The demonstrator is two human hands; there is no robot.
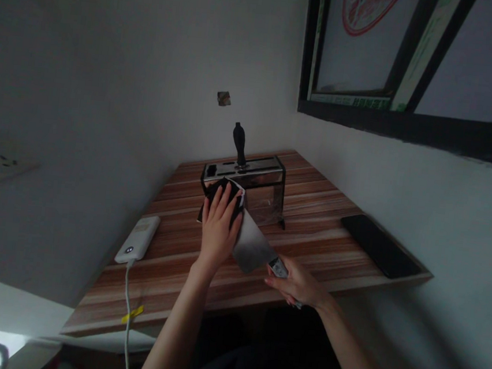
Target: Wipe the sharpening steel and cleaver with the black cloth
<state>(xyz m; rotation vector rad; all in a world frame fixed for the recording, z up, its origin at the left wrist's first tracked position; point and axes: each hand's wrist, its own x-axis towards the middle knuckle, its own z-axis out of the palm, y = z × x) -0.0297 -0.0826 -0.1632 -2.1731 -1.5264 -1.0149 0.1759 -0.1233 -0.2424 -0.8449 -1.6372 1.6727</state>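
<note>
My right hand point(295, 282) is wrapped around the grey handle of a cleaver point(254, 244), whose broad blade points up and left over the table. With fingers stretched over it, my left hand point(220, 220) presses a black cloth point(216, 188) with a whitish edge against the blade's far end. The cloth and fingers hide that end. Just behind stands a knife block point(266, 201) with a metal slotted top, clear front and black ends. A black handle point(239, 144) rises upright from one of its slots.
On the wood-grain table point(310, 237), a white power bank point(138, 239) with a white cable point(128, 295) lies at left, near yellow tape point(132, 314). A black phone point(379, 244) rests by the right wall. A wall socket point(0, 155) is at far left, a window frame point(365, 118) at upper right.
</note>
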